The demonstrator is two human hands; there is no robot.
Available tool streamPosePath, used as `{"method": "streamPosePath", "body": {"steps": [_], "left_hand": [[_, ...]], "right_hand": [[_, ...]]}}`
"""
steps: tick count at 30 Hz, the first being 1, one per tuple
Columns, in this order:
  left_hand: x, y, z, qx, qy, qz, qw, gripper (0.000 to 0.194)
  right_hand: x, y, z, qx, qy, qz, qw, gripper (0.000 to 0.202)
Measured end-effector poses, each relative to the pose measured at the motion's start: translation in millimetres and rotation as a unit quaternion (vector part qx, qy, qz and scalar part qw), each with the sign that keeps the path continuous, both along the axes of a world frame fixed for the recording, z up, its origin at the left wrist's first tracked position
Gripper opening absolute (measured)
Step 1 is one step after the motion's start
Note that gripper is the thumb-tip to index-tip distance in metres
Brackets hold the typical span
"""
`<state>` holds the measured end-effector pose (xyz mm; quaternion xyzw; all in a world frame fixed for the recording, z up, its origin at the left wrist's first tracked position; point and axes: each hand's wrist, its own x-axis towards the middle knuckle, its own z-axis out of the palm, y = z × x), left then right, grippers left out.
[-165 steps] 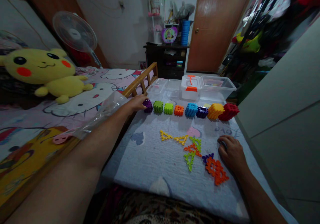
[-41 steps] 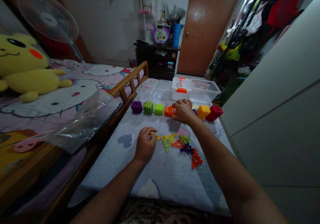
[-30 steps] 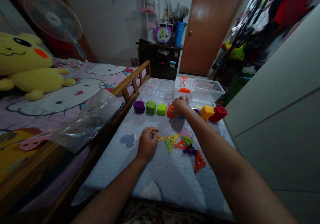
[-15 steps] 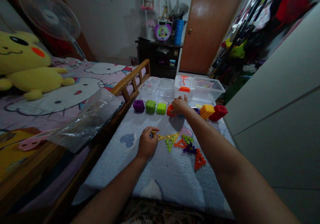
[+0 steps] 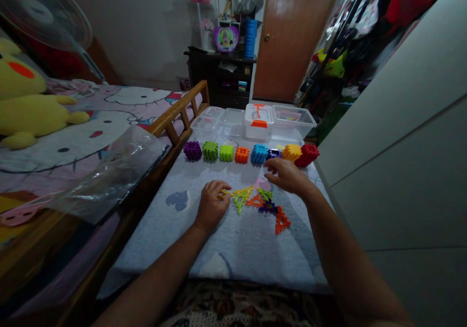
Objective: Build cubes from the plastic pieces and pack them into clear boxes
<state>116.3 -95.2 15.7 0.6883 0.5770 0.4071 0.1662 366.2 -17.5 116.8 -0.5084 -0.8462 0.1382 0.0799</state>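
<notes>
My left hand point(image 5: 213, 204) rests on the cloth with thumb and fingers closed on a yellow interlocking piece point(image 5: 224, 194). Beside it lie flat, toothed triangular pieces: a yellow-green triangle point(image 5: 241, 199), an orange triangle point(image 5: 254, 201), a green piece point(image 5: 265, 194), a dark purple piece point(image 5: 268, 206) and a red-orange triangle point(image 5: 282, 221). My right hand point(image 5: 286, 173) hovers over the cloth, thumb and forefinger apart, just in front of the indigo stack point(image 5: 274, 153). Nothing shows in its fingers. Left of that stand a blue stack point(image 5: 259, 154) and an orange stack point(image 5: 242, 155).
More stacks complete the row: purple point(image 5: 192, 151), green point(image 5: 210, 151), lime point(image 5: 226, 154), yellow point(image 5: 292, 153) and red point(image 5: 308, 155). Behind them sit clear plastic boxes point(image 5: 294, 118) and an orange-handled box point(image 5: 259, 122). A wooden bed rail point(image 5: 177, 108) borders the left, a white cabinet point(image 5: 397, 137) the right.
My right hand has moved right and nearer, from the orange stack to before the indigo one, uncovering the orange and blue stacks. My left hand keeps its hold. The view has shifted slightly right.
</notes>
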Motion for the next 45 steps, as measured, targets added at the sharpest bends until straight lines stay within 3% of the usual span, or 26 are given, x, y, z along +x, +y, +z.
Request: {"method": "streamPosePath", "body": {"steps": [6, 11, 15, 19, 24, 30, 34, 40, 45], "left_hand": [[7, -8, -1.6, 0.014, 0.098, -0.083, 0.992, 0.025], [11, -11, -5.4, 0.021, 0.159, -0.149, 0.976, 0.041], [12, -11, -6.0, 0.009, 0.17, -0.158, 0.973, 0.039], [14, -10, -3.8, 0.009, 0.161, -0.138, 0.977, 0.033], [13, -9, -2.3, 0.005, 0.147, -0.119, 0.982, 0.031], [13, -8, -5.1, 0.022, 0.135, -0.105, 0.985, 0.037], [13, -8, -5.9, 0.03, 0.122, -0.106, 0.986, 0.037], [13, -11, -4.6, 0.075, 0.073, -0.136, 0.985, 0.029], [16, -14, -1.8, 0.11, 0.118, -0.152, 0.975, 0.021]], "right_hand": [[34, -56, -34.8, -0.137, -0.068, -0.05, 0.987, 0.022], [32, -75, -47.2, -0.132, -0.08, -0.062, 0.986, 0.015], [30, -73, -51.8, -0.096, -0.092, -0.076, 0.988, 0.015], [29, -70, -55.6, -0.013, -0.085, -0.122, 0.989, 0.025], [23, -74, -60.8, -0.015, -0.035, -0.007, 0.999, 0.043], [15, -77, -64.3, -0.008, -0.029, -0.016, 0.999, 0.029], [17, -74, -62.6, -0.018, 0.059, -0.003, 0.998, 0.026], [34, -52, -58.6, -0.046, 0.154, -0.108, 0.981, 0.022], [47, -26, -68.1, -0.047, 0.196, -0.181, 0.963, 0.024]]}}
